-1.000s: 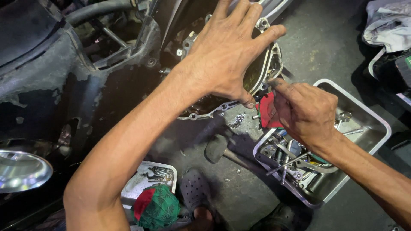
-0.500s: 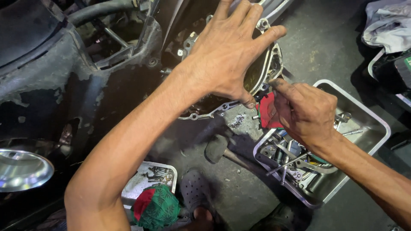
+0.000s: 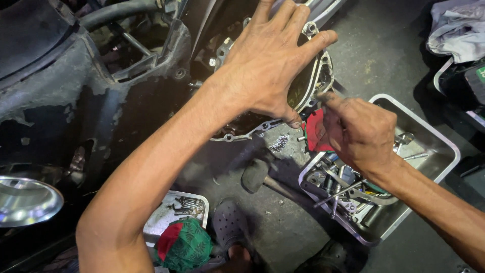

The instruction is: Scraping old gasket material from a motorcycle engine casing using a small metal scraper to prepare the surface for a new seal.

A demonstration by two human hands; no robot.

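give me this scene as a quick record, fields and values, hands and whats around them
left hand: spread flat on the engine cover, fingers apart
right hand: closed on a thin tool, its tip at the cover's lower edge
red item: beside the right hand, partly hidden
tool tray: metal, holds wrenches and bolts
hammer: on the floor below the cover
small tray: holds screws, green and red cloth at its edge

A small green label (image 3: 481,74) sits on the dark case at the right edge.
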